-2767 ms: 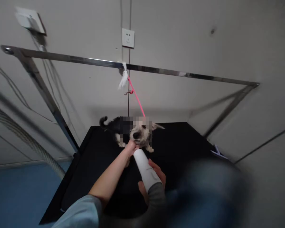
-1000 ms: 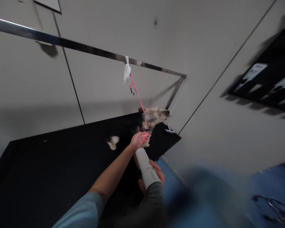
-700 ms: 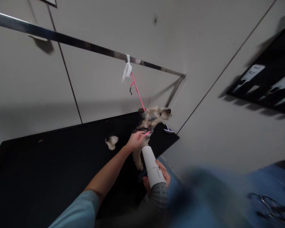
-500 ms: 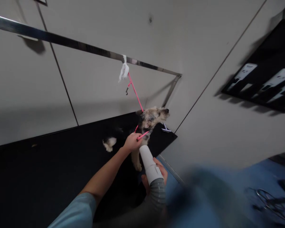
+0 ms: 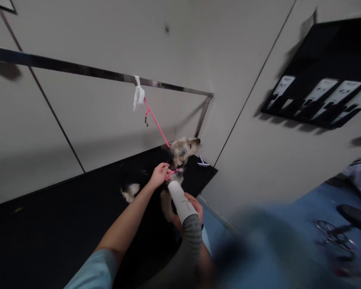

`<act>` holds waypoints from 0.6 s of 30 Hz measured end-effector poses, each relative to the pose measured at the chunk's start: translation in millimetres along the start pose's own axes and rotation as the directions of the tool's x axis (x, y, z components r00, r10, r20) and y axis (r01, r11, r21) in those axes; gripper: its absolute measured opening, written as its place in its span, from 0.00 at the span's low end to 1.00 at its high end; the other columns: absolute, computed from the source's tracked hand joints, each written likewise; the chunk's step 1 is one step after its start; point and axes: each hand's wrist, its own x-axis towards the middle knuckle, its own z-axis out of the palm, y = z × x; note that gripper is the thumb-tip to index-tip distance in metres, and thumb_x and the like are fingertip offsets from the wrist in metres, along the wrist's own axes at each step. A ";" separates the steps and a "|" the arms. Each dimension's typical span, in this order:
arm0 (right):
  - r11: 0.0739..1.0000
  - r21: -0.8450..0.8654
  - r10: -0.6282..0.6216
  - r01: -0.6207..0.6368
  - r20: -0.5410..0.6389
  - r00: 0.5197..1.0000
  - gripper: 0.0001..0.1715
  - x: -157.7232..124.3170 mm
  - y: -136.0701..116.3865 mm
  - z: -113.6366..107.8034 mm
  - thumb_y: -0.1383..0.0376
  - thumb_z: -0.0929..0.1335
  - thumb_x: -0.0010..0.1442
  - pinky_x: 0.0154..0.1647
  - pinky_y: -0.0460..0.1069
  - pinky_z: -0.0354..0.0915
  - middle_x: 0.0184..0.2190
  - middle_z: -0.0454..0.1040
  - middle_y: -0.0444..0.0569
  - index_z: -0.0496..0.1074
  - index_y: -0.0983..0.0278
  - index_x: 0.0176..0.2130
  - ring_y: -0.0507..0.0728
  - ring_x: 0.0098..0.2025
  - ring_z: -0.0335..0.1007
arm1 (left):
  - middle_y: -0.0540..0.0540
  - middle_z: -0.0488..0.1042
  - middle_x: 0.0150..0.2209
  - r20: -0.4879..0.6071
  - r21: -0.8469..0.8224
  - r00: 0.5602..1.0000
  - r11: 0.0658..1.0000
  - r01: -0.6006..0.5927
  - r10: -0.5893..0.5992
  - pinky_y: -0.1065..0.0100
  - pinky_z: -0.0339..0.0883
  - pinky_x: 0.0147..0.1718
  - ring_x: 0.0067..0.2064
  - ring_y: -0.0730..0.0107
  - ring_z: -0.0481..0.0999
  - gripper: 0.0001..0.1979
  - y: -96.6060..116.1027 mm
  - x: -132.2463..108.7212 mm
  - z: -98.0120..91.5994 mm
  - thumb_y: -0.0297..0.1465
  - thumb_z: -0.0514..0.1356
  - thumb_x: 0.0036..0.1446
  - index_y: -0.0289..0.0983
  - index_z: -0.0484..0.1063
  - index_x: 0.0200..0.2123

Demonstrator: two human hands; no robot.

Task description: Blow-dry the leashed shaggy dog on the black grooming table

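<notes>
A small dog [image 5: 180, 151] with cream and dark fur stands on the black table [image 5: 63, 224], its head turned to the right. The pink leash [image 5: 157, 123] runs from the metal bar down to its neck. My left hand [image 5: 160, 175] is closed on the pink strap at the neck. Wrapped round the white dryer nozzle [image 5: 181, 200] is my right hand [image 5: 195, 206], partly hidden behind it. The nozzle's tip is beside the dog's chest, and a grey ribbed hose [image 5: 192, 237] trails from it.
Above the table runs a metal bar [image 5: 102, 73] with a white cloth [image 5: 138, 94] tied on. A lilac comb-like tool [image 5: 203, 162] lies at the table's far right corner. On the right wall hangs a black rack [image 5: 325, 60]; a stool [image 5: 353, 216] stands on the blue floor.
The whole view has shifted, moving the scene left. My left hand has changed its hold on the pink strap, its fingers now higher beside the neck. The nozzle stays at the dog's chest.
</notes>
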 end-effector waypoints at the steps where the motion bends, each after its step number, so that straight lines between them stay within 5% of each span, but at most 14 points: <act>1: 1.000 -0.006 -0.022 0.022 0.026 0.999 0.34 4.4 -1.4 1.5 0.54 0.76 0.51 0.48 0.62 0.76 0.53 0.75 0.55 0.63 0.55 0.52 0.68 0.53 0.78 | 0.49 0.76 0.23 0.014 -0.028 0.996 0.996 0.087 -0.087 0.74 0.61 0.18 0.17 0.75 0.69 0.16 8.2 7.9 1.2 0.45 0.59 0.65 0.37 0.72 0.38; 4: 0.988 -0.024 -0.147 0.154 0.180 0.973 0.34 22.1 -8.9 9.7 0.54 0.75 0.54 0.54 0.63 0.75 0.54 0.75 0.55 0.64 0.56 0.56 0.67 0.56 0.76 | 0.49 0.70 0.18 0.113 -0.004 0.935 0.941 0.338 -0.335 0.75 0.53 0.15 0.14 0.77 0.63 0.24 29.9 31.1 4.6 0.49 0.54 0.69 0.35 0.70 0.30; 6: 0.964 -0.048 -0.248 0.262 0.195 0.949 0.29 35.4 -12.9 19.8 0.57 0.73 0.58 0.56 0.62 0.74 0.54 0.75 0.54 0.65 0.57 0.56 0.65 0.57 0.75 | 0.50 0.66 0.15 0.147 0.083 0.911 0.922 0.377 -0.386 0.74 0.48 0.14 0.13 0.78 0.59 0.29 35.5 42.1 7.8 0.52 0.53 0.68 0.36 0.67 0.23; 12: 0.887 -0.161 -0.397 0.434 0.218 0.892 0.25 61.4 -15.5 45.1 0.69 0.71 0.62 0.58 0.61 0.73 0.53 0.77 0.53 0.69 0.56 0.57 0.62 0.59 0.73 | 0.54 0.62 0.14 0.055 0.209 0.974 0.957 0.202 -0.218 0.72 0.51 0.17 0.16 0.79 0.59 0.29 14.6 48.7 18.4 0.50 0.70 0.53 0.39 0.60 0.17; 18: 0.913 -0.203 -0.310 0.355 0.223 0.924 0.21 60.6 -17.3 34.3 0.68 0.68 0.64 0.57 0.61 0.74 0.53 0.78 0.51 0.70 0.55 0.56 0.61 0.58 0.74 | 0.56 0.61 0.14 0.026 0.132 0.982 0.975 0.182 -0.186 0.74 0.53 0.18 0.17 0.79 0.61 0.26 -0.6 41.2 21.8 0.44 0.71 0.53 0.40 0.59 0.19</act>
